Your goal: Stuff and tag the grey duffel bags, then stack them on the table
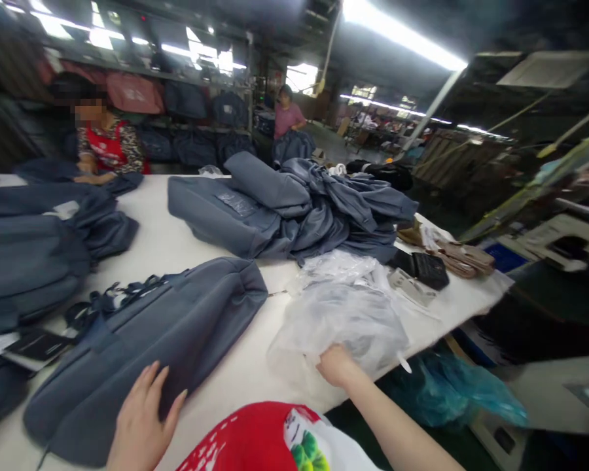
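Observation:
A dark blue-grey fabric bag (177, 320) lies on its side across the front of the white table (152, 229), with black straps along its far edge. My left hand (144, 415) rests on the bag's near side, fingers spread and nothing gripped. To the right, a clear plastic bag (343, 307) lies in a crumpled heap near the table's edge, something greyish showing through it. My right hand (334, 365) is closed on the near edge of this plastic; its fingertips are partly hidden.
A pile of blue-grey bags (285, 203) covers the table's far middle; more bags (34, 261) lie at left. Black wallet-like items (429, 269) and brown straps (466, 258) sit at right. Teal plastic (456, 386) hangs below the edge. A co-worker (110, 140) stands across the table.

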`<state>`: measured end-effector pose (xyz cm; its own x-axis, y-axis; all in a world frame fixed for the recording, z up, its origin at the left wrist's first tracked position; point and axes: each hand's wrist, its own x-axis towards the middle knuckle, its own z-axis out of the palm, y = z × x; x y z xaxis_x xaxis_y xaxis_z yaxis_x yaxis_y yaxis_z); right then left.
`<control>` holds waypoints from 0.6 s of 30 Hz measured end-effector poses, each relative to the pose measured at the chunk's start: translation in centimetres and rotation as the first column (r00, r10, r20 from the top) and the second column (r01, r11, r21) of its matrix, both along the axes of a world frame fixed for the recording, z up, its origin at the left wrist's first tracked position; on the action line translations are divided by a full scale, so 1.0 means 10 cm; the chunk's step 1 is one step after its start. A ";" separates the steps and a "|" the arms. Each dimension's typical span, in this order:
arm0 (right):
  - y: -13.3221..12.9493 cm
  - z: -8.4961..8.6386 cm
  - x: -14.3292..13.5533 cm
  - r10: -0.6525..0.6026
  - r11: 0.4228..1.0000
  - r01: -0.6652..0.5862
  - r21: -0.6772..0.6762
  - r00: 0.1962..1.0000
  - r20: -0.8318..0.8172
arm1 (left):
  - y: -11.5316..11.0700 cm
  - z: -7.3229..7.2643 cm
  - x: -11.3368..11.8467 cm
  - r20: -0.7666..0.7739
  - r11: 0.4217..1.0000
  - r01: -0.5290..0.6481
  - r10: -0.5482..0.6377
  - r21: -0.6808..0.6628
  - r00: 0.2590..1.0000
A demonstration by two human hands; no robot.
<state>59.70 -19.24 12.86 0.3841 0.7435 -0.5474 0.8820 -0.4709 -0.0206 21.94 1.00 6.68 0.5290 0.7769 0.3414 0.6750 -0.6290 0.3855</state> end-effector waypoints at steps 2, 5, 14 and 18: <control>0.08 0.17 -0.13 0.079 0.996 -0.076 0.045 0.995 -0.063 | -0.07 0.04 0.02 -0.071 0.992 0.034 -0.043 -0.120 0.997; 0.20 0.41 -0.34 0.183 0.979 -0.153 0.132 0.950 -0.254 | -0.21 0.02 0.07 -0.256 0.894 0.028 -0.158 -0.447 0.954; 0.38 0.62 -0.54 0.307 0.951 -0.264 0.162 0.871 -0.383 | -0.51 -0.31 -0.17 -0.504 0.566 -0.292 -0.263 -0.771 0.822; 0.36 0.58 -0.47 0.307 0.949 -0.260 0.179 0.893 -0.329 | -0.52 -0.33 -0.37 -0.494 0.507 -0.293 -0.322 -0.810 0.808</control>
<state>55.01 -15.68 18.64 -0.0516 0.8640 -0.5008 0.9026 -0.1742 -0.3936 18.29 -4.19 3.43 0.3739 0.4970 -0.7831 0.9270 -0.2281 0.2978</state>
